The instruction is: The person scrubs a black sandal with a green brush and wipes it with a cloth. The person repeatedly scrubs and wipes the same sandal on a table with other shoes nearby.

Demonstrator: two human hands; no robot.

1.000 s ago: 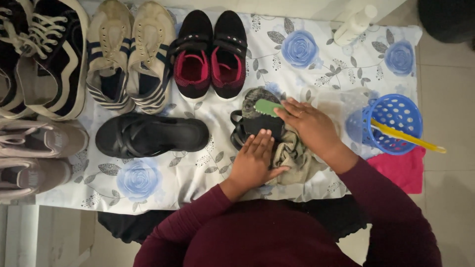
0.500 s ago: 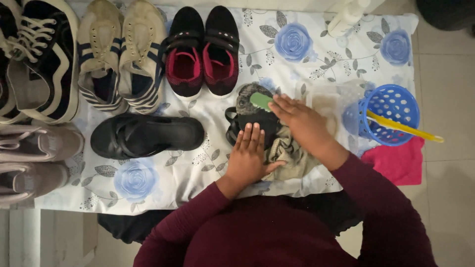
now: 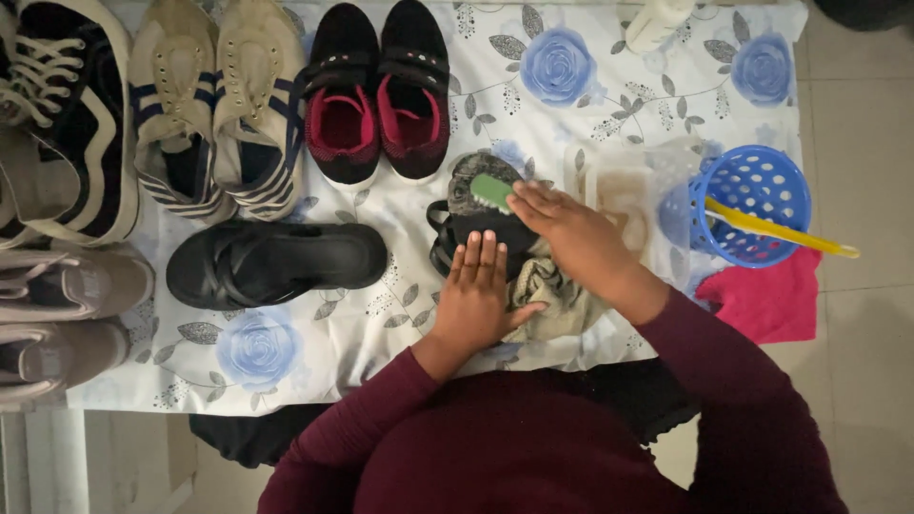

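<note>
the person wears a dark maroon long-sleeved top, its sleeves reaching both wrists, hands bare.

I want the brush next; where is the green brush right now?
In the head view, the green brush sits just right of centre, under the right hand's fingertips, on the black sandal just below the black-and-pink shoes.

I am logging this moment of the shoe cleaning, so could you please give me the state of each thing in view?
Left hand: flat, pressing down on the black sandal.
Right hand: gripping the green brush, bristles on the sandal.
Beige cloth: crumpled under the hands.
Other black sandal: lying flat, untouched.
Blue basket: upright, yellow-handled tool resting across it.
Pink cloth: lying beside the basket.
</note>
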